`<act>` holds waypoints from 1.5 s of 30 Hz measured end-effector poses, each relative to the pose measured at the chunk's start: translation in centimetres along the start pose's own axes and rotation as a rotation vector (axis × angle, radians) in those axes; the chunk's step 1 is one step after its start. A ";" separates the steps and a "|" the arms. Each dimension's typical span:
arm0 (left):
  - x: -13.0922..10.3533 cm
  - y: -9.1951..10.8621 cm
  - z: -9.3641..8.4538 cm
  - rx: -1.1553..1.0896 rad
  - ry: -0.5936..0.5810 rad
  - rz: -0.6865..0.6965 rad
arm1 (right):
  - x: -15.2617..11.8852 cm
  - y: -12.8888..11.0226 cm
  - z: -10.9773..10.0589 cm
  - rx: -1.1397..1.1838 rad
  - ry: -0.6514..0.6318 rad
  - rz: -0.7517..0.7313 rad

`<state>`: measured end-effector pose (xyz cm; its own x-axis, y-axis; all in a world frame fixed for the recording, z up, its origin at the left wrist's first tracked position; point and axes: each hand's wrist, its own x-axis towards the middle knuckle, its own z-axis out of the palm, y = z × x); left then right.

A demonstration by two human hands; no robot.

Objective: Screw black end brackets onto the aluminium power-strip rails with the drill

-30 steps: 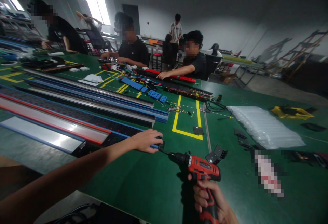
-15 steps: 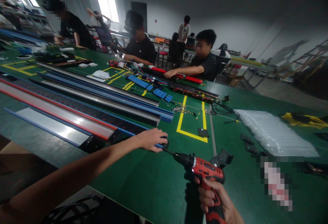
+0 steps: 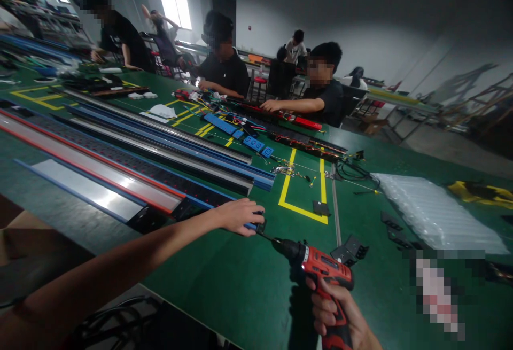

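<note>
Head view. Item: one long dark strip [image 3: 168, 180] with blue edges, lying flat on the green bench [image 3: 224, 280], its near end under my left hand [image 3: 242, 216]. My fingers are curled closed over that end.

Item: one red and black drill [image 3: 328, 267], gripped by the handle in my right hand [image 3: 340, 307]. Its bit points at the small black end piece [image 3: 260, 228], at or very near contact; whether it is seated in a screw I cannot tell.

Condition, done: the end piece sits at the strip's end, so I judge it placed. The red-edged panel [image 3: 132, 181] and the silver panel [image 3: 100, 187] beside it each show black fittings at their near ends; how firmly these are fixed is too small to read.

Condition, open: I judge the fastening at my strip to be in hand, with no proof of it being complete. The blue rail [image 3: 264, 178] and its grey neighbour show no black fitting at their near ends. Loose black brackets [image 3: 350, 248] lie beyond the drill, unattached to any strip. Small metal parts [image 3: 282, 170] are scattered by the yellow tape [image 3: 304, 214].

Across the bench: a co-worker's hand [image 3: 272, 105] rests among wired parts, well apart from mine.
</note>
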<state>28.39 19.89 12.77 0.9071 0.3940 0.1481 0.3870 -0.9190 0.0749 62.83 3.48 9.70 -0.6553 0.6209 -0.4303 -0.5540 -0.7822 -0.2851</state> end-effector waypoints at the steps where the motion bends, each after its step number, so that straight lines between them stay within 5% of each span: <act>1: 0.0 0.0 0.0 -0.004 0.008 -0.001 | 0.0 0.0 0.0 -0.003 0.000 -0.003; 45: -0.3 -0.5 0.2 -0.017 0.017 0.020 | 0.1 -0.3 -0.8 -0.034 -0.052 0.014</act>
<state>27.97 20.24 12.50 0.9118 0.3756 0.1662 0.3655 -0.9266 0.0888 63.38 3.73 9.07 -0.6893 0.6107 -0.3897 -0.5272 -0.7918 -0.3084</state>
